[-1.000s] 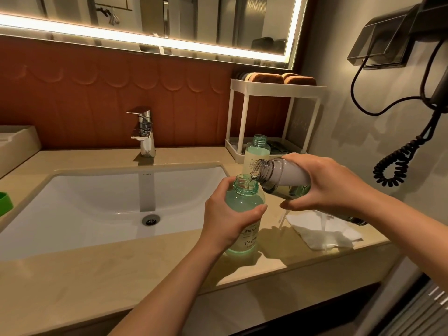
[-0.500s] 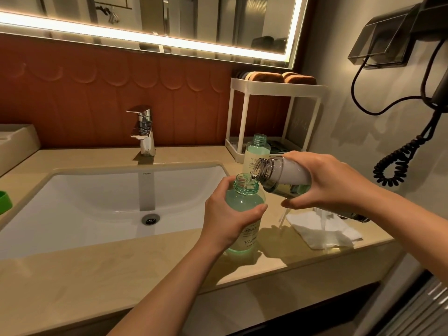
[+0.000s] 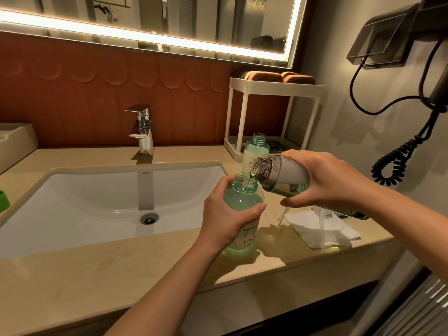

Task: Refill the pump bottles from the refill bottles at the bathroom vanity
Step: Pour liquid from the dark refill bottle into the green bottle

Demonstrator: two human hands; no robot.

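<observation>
The green bottle [image 3: 243, 202] is gripped by the left hand [image 3: 225, 217], label partly hidden; the tilted refill bottle [image 3: 283, 173] is clasped by the right hand [image 3: 327, 180], body mostly covered.

Three bottles show near the middle right of the frame: one green bottle [image 3: 242, 200] in front, a second green bottle [image 3: 255, 151] behind it, and one clear bottle [image 3: 283, 173] above and to the right. Two hands are in view, the left hand [image 3: 228, 214] at lower middle and the right hand [image 3: 324, 183] to its right. One sink [image 3: 97, 202] fills the left half, with one tap [image 3: 143, 132] and one drain [image 3: 149, 218]. One white rack [image 3: 274, 87] at upper right has two tiers, and two brown pads [image 3: 266, 77] lie on top. One mirror [image 3: 218, 20] runs along the top, one white cloth [image 3: 320, 229] lies at lower right, and one coiled cord [image 3: 400, 161] hangs at the right edge.
</observation>
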